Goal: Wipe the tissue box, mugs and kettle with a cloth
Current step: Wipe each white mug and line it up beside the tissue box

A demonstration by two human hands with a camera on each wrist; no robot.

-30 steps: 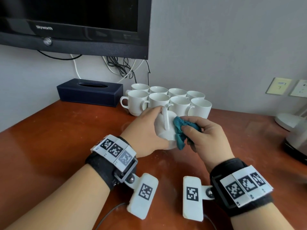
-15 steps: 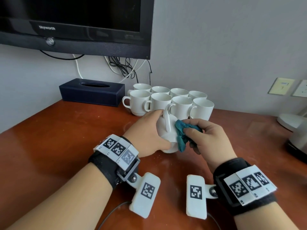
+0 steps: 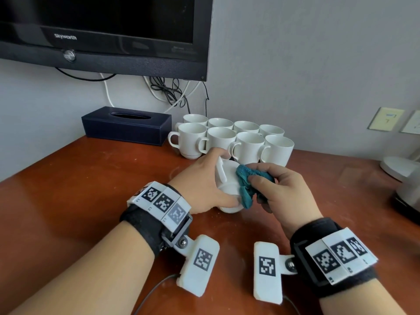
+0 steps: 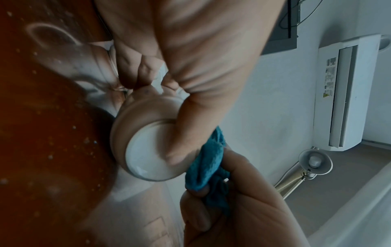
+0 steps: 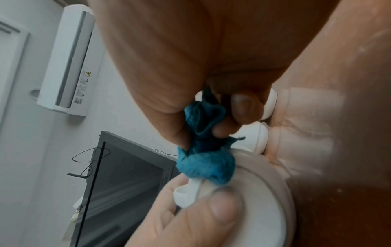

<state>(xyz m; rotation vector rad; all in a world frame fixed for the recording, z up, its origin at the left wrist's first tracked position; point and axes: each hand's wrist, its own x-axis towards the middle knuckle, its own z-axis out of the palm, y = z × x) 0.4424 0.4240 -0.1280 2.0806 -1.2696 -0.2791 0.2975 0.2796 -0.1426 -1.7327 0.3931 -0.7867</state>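
My left hand (image 3: 204, 185) grips a white mug (image 3: 229, 180) tipped on its side just above the table, handle up, base toward me. The thumb lies on the mug's base (image 4: 146, 150). My right hand (image 3: 281, 189) pinches a bunched teal cloth (image 3: 246, 185) and presses it against the mug's side beside the handle (image 5: 190, 192). Several more white mugs (image 3: 227, 137) stand upright in two rows right behind. A navy tissue box (image 3: 127, 126) sits at the back left. The kettle (image 3: 409, 192) is cut off at the right edge.
The red-brown wooden table (image 3: 79, 189) stretches left and toward me. A black television (image 3: 102, 30) hangs on the wall with cables (image 3: 172, 92) dangling behind the mugs. A round white base (image 3: 397, 167) lies at the far right. Wall sockets (image 3: 386, 119) sit above it.
The right hand has rubbed the cloth slightly down the mug's side. The left hand keeps the same hold on the tipped mug.
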